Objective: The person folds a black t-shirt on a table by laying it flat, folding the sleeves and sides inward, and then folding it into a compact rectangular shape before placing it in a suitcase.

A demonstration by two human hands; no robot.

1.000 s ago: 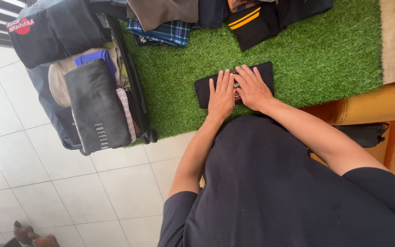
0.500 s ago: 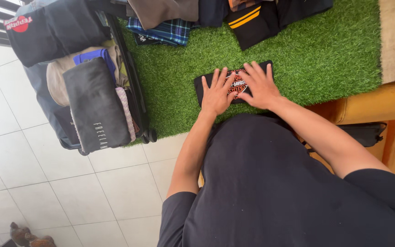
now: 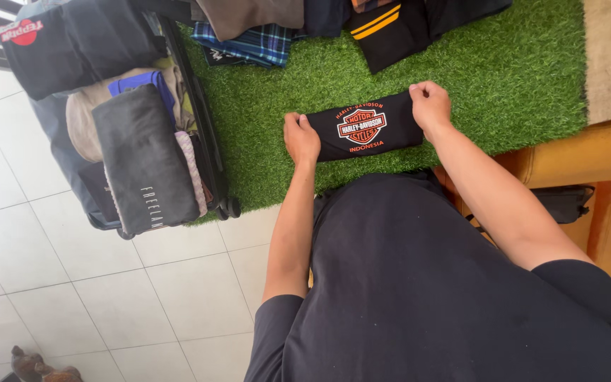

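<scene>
The folded black shirt (image 3: pixel 362 129) lies on the green turf mat (image 3: pixel 518 78), print facing up. The left hand (image 3: pixel 300 139) and right hand (image 3: pixel 430 104) grip its two short ends – fingers curled and pinching the fabric – with an open suitcase (image 3: pixel 118 120) packed with clothes nearby

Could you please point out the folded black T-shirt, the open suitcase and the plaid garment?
folded black T-shirt (image 3: pixel 362 127), head view, on its printed emblem.
open suitcase (image 3: pixel 205 134), head view, on its dark right rim.
plaid garment (image 3: pixel 252 44), head view, on its blue checked middle.
</scene>
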